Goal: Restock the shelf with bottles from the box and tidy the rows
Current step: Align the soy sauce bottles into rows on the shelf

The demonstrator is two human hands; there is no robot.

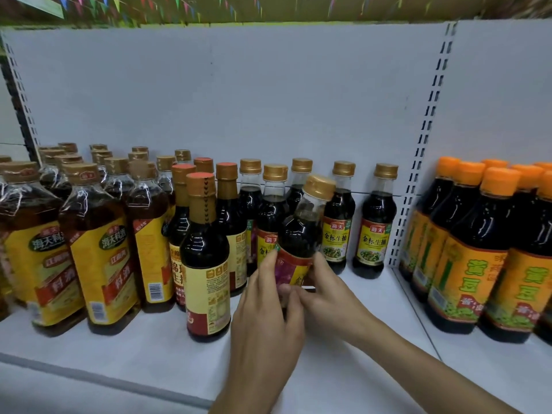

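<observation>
Our left hand point(265, 318) and right hand point(325, 291) both grip a gold-capped bottle point(301, 231) of dark sauce, tilted right, nearer than the shelf point(134, 348) rows.

Held bottle point(301, 231): base and lower label covered by left hand point(265, 318) and right hand point(328, 291).
Rightmost orange-capped bottle point(547, 189): cut off by frame edge.

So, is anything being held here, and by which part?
Both hands hold one tilted gold-capped bottle by its labelled lower body: the left hand grips its left side, the right hand its right.
</observation>
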